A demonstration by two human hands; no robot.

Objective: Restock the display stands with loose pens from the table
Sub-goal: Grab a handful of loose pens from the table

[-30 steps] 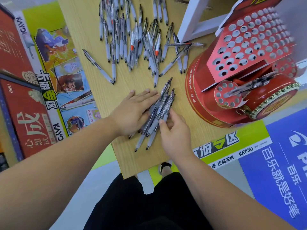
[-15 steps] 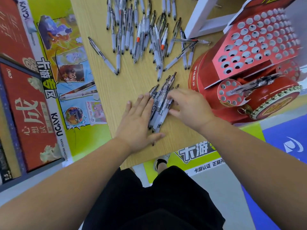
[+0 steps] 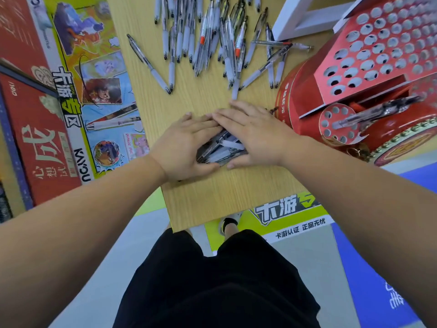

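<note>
Drawn together — left hand [image 3: 186, 147] and right hand [image 3: 256, 136] hem in the pen bundle [image 3: 222, 147]

Tabletop [image 3: 212, 197]: pale wood grain. Far end: loose pens [image 3: 203, 39] in a dense scatter, a single pen [image 3: 149, 63] lying apart at left. Middle: small bundle of pens [image 3: 220, 147], partly covered. Right side: red display stand [image 3: 378, 67], with a white frame [image 3: 295, 22] beyond it.

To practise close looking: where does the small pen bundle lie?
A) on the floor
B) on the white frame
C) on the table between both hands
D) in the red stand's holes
C: left hand and right hand press the bundle from both sides on the table.
</note>
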